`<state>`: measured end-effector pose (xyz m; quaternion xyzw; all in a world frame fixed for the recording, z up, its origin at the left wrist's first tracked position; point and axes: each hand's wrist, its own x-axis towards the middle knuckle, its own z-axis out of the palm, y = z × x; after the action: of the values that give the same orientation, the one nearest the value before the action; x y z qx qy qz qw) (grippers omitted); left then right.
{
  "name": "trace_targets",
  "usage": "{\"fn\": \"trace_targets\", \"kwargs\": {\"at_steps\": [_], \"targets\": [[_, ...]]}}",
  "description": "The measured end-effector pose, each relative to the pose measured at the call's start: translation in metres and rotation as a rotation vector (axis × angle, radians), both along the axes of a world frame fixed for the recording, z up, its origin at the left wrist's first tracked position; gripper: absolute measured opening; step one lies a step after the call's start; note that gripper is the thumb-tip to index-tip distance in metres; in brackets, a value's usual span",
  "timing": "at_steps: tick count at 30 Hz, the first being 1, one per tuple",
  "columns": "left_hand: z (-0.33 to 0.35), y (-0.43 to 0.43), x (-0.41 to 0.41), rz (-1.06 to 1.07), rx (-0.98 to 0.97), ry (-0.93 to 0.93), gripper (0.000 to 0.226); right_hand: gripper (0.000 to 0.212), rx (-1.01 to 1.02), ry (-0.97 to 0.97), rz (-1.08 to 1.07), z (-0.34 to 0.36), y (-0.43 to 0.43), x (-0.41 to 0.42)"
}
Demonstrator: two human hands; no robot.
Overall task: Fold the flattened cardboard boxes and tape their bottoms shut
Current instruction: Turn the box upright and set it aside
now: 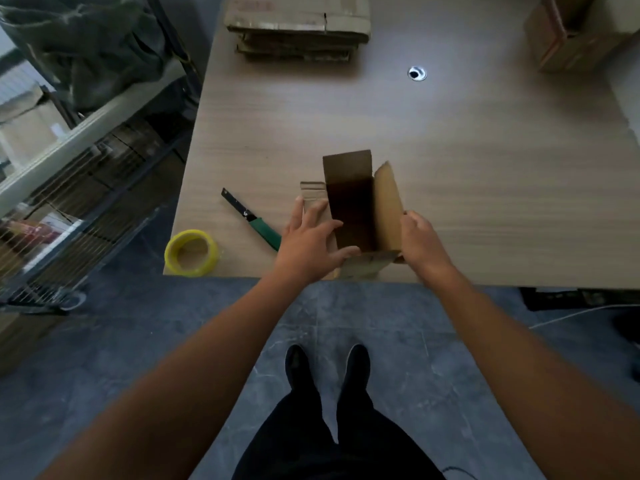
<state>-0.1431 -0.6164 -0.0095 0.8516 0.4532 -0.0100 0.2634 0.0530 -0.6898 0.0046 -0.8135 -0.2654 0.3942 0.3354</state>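
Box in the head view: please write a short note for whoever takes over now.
Left hand: open, fingers spread on the left side of the box.
Right hand: grips its right wall.
Box: opened up, at the near edge of the table, flaps open.
Tape roll and knife lie left of it; flat boxes stacked at the far edge.
Left: fold flaps, tape bottom, then the stack.

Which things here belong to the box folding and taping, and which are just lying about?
For the job: half-opened box between left hand and right hand; stack of flattened boxes; yellow tape roll; green-handled knife.
Lying about: cable hole in the table; wire shelving; dark bag on it.
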Motion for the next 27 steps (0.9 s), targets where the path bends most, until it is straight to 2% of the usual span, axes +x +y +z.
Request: {"fn": "trace_targets", "kwargs": {"at_steps": [2,3,6,8,10,12,14,17,19,22,25,27], "targets": [[-0.004,0.000,-0.002,-0.025,-0.022,-0.002,0.084,0.046,0.010,0.011,-0.050,-0.008,-0.009,0.004],[-0.006,-0.001,-0.002,-0.038,-0.028,0.003,0.089,0.042,0.015,-0.047,-0.034,-0.009,-0.016,0.004],[-0.012,-0.004,0.000,-0.053,0.032,0.057,0.099,0.047,0.117,-0.367,0.013,-0.007,-0.032,-0.002],[-0.012,-0.007,0.003,-0.050,0.096,0.097,0.103,0.053,0.174,-0.469,0.016,-0.005,-0.042,-0.015],[-0.015,-0.011,0.006,-0.019,0.130,0.118,0.105,0.069,0.084,-0.333,-0.009,-0.006,-0.048,-0.032],[-0.017,-0.016,0.011,0.032,0.138,0.123,0.105,0.078,0.023,-0.059,-0.143,-0.012,-0.051,-0.048],[-0.015,-0.020,0.015,0.079,0.123,0.144,0.103,0.066,0.033,0.140,-0.316,-0.021,-0.051,-0.057],[-0.004,-0.017,0.020,0.106,0.122,0.205,0.094,0.048,0.140,0.144,-0.430,-0.034,-0.045,-0.050],[0.009,-0.004,0.023,0.070,0.214,0.204,0.090,0.047,0.192,0.071,-0.369,-0.036,-0.037,-0.032],[0.016,0.024,0.034,-0.093,0.356,0.189,0.090,0.046,0.222,-0.084,-0.178,-0.035,-0.024,-0.001],[0.008,0.055,0.050,-0.167,0.270,0.247,0.099,0.049,0.239,-0.233,-0.035,-0.037,-0.012,0.021],[0.004,0.071,0.056,-0.104,0.203,0.259,0.101,0.049,0.300,-0.474,0.026,-0.042,-0.004,0.032]]}}
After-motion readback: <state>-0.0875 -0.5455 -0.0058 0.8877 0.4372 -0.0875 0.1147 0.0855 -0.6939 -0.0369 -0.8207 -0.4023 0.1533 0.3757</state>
